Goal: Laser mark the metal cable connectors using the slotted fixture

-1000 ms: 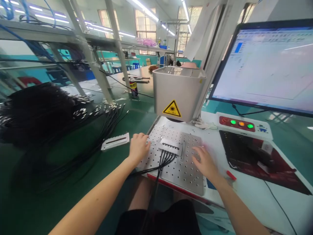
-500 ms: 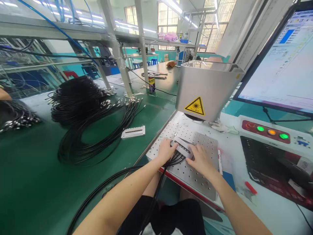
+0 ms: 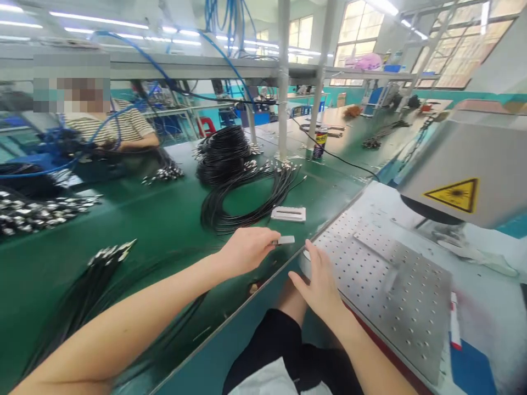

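My left hand is closed over the green table, gripping a pale slotted block; only its end shows past the fingers. My right hand is open and bare, thumb and fingers apart, close to the left edge of the perforated metal plate. On the green table just beyond my left hand lies another slotted block. A loop of black cables with metal ends lies to its left. Beneath my left forearm runs a loose bunch of black cables; whether any joins the held block I cannot tell.
A laser head with a yellow warning sign overhangs the plate. Nearby are a red-and-white marker, a coiled cable stack and a spray can. Across the table, a person in a striped top sits behind more cable bundles.
My view has swung left. My left hand has carried the slotted block off the perforated plate to above the green table. My right hand has let go of the block.
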Demonstrator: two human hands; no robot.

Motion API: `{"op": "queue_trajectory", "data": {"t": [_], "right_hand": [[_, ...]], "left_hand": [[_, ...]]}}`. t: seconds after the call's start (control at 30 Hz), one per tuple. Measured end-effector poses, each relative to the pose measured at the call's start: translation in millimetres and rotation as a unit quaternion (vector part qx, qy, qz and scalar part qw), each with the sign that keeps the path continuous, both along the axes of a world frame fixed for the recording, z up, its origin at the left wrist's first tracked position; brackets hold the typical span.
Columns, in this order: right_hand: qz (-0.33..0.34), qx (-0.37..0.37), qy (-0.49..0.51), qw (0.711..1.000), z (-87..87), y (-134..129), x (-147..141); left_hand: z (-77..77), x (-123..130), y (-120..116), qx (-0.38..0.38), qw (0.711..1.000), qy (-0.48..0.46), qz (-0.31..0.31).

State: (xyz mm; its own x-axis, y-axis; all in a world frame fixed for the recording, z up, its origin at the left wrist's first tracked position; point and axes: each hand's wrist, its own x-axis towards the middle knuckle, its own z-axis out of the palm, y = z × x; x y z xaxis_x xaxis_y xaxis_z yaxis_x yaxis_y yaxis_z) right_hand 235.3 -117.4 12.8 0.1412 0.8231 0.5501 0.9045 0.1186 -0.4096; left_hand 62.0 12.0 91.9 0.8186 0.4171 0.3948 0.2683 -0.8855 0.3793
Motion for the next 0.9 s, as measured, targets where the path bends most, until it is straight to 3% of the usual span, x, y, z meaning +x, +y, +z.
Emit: {"op": "queue_trajectory", "data": {"t": [0.1,0.2,0.33,0.47,0.57,0.63,0.73,0.9], "right_hand": [[0.073,-0.005,-0.001,0.997,6.5,9.4,-18.6],[0.155,-0.017,-0.036,0.987,4.8,13.9,-33.5],[0.189,-0.012,-0.088,0.978,-4.6,17.7,-45.1],[0.175,-0.014,-0.099,0.98,-13.1,19.2,-49.3],[0.178,-0.007,-0.094,0.98,-11.9,17.3,-53.0],[0.184,0.002,-0.093,0.979,-3.2,16.0,-53.7],[0.182,0.018,-0.087,0.979,23.6,21.0,-44.3],[0.113,0.045,-0.044,0.992,68.8,71.5,-2.4]], "left_hand": [[-22.8,-36.5,-13.9,0.201,0.978,0.04,-0.035],[-52.0,-52.7,-32.2,0.278,0.959,0.042,-0.037],[-71.5,-54.8,-46.3,0.252,0.965,0.064,-0.037],[-77.5,-55.0,-45.7,0.183,0.978,0.087,-0.052],[-80.7,-57.0,-44.2,0.196,0.976,0.075,-0.059],[-81.7,-57.0,-43.7,0.215,0.973,0.069,-0.054],[-81.1,-51.3,-41.0,0.236,0.967,0.071,-0.059],[-79.6,-25.1,-29.4,0.239,0.964,0.067,-0.093]]}}
